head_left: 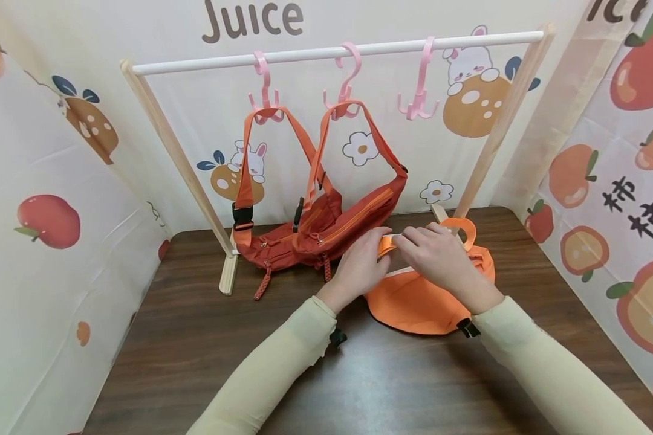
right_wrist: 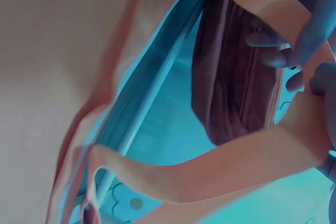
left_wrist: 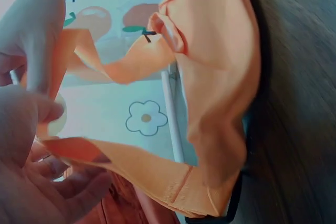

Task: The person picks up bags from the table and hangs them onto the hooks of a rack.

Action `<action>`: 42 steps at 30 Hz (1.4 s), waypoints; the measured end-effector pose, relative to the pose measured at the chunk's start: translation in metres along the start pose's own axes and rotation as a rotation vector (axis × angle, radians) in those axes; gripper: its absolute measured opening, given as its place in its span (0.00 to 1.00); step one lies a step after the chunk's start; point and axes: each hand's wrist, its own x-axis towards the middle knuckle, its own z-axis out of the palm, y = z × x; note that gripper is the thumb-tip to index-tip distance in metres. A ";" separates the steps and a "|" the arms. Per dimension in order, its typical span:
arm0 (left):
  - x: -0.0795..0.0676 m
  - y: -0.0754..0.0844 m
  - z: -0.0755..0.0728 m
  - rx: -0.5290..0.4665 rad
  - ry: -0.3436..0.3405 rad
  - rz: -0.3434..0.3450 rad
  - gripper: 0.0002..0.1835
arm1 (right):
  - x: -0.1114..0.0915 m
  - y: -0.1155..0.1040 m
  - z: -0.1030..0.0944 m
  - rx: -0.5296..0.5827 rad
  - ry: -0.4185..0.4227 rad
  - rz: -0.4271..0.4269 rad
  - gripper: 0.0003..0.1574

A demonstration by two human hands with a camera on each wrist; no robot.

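An orange waist bag point(head_left: 413, 302) hangs from its strap low over the front right of the table, its body below both hands. My left hand point(head_left: 361, 263) pinches the orange strap point(left_wrist: 149, 174) on the left. Close beside it, my right hand point(head_left: 435, 254) grips the same strap, which loops out past the fingers on the right. In the right wrist view the strap point(right_wrist: 226, 171) runs from the fingers back to the bag body. A black buckle point(head_left: 468, 328) lies by the bag's right end, under the right wrist.
A wooden rack with a white rod point(head_left: 305, 55) stands at the back. Two red waist bags hang there, a left one point(head_left: 256, 244) and a right one point(head_left: 354, 220), on pink hooks. Another pink hook point(head_left: 418, 99) is at right. A black clip point(head_left: 337, 338) shows near the left sleeve.
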 end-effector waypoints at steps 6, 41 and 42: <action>-0.001 0.003 -0.007 -0.104 0.064 -0.018 0.12 | 0.008 -0.006 0.004 0.068 0.044 0.078 0.17; -0.010 0.004 -0.070 -0.472 0.305 -0.020 0.10 | 0.022 0.058 -0.048 0.647 -0.023 0.646 0.17; -0.008 0.004 -0.071 -0.464 0.311 -0.015 0.10 | 0.025 0.059 -0.051 0.644 -0.027 0.639 0.17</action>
